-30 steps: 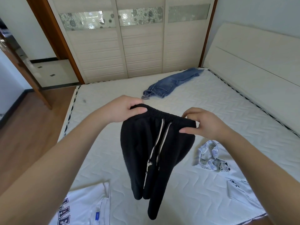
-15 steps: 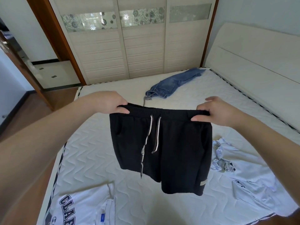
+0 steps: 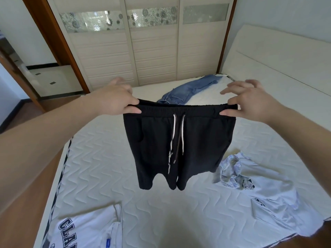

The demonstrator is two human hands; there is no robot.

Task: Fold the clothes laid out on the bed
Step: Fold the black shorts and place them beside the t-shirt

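Black shorts (image 3: 179,140): hanging mid-frame above the bed (image 3: 100,172), waistband stretched flat, white drawstrings dangling. Left hand (image 3: 116,99): pinching the waistband's left corner, thumb under, fingers curled over. Right hand (image 3: 250,101): pinching the right corner between thumb and forefinger, other fingers spreading loose. Jeans (image 3: 193,90): lying upper centre, behind the shorts. Pale shirt (image 3: 259,194): lying crumpled lower right. White lettered T-shirt (image 3: 86,231): lying lower left

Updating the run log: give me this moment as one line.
step: shorts held up | left hand: pinches waistband | right hand: pinches waistband | black shorts: hanging above bed, unfolded | jeans, two shirts: on bed
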